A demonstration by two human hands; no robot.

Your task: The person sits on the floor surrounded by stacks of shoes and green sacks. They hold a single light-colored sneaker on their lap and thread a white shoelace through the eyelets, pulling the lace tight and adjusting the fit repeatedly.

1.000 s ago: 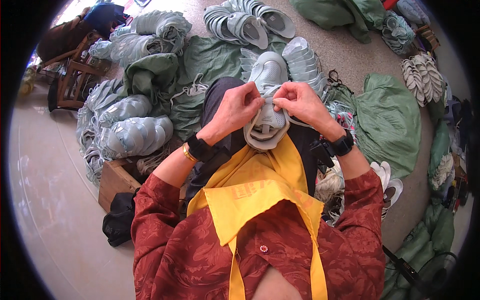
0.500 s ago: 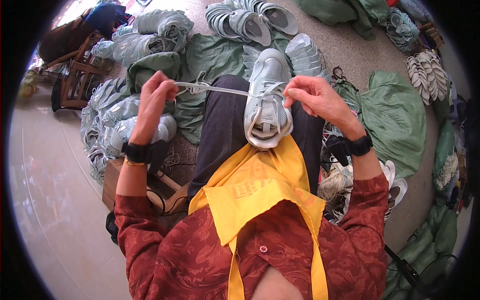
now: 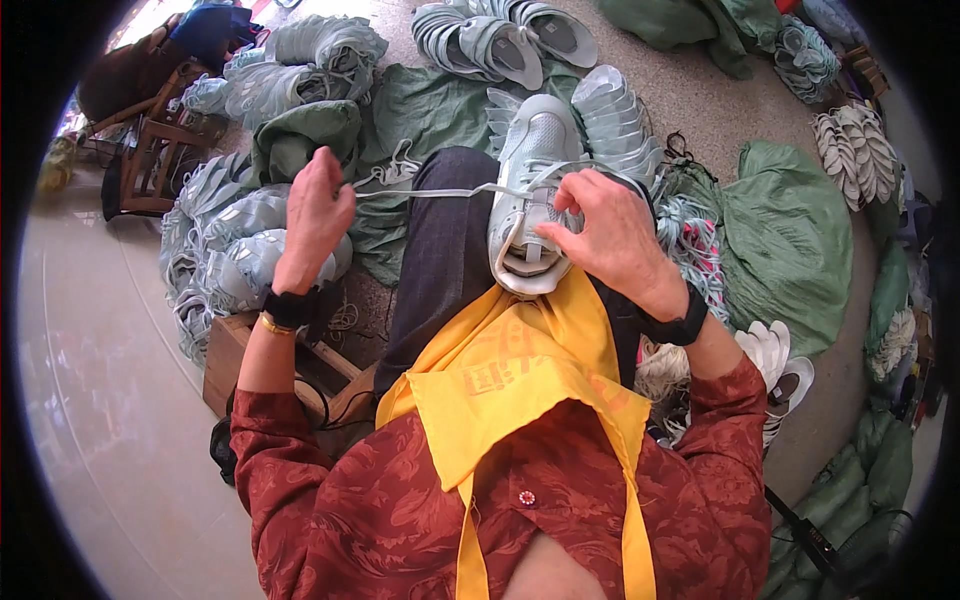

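A pale grey-blue sneaker [image 3: 540, 135] rests on my lap between my knees, toe pointing away and heel opening toward me. Its pale shoelace [image 3: 430, 191] stretches from the eyelets across to the left. My left hand [image 3: 318, 222] is closed on the far end of that lace, above the left knee. Over the right side of the shoe's tongue, my right hand [image 3: 618, 240] has its thumb and curled forefinger apart, touching or close to the shoe; nothing shows between them. The other fingers are bent and partly hidden.
Stacked pale blue shoe uppers [image 3: 240, 235] lie at my left, with another bundle [image 3: 315, 60] behind. Nested uppers [image 3: 475, 45] sit at the far middle. A green sack [image 3: 785, 245] spreads at right near white shoe parts [image 3: 853, 150]. A wooden stool [image 3: 235, 360] stands lower left.
My right hand has moved left and nearer, from the shoe's right side onto its tongue, and its pinch has opened. The left hand has turned and dropped slightly, and the lace hangs less straight.
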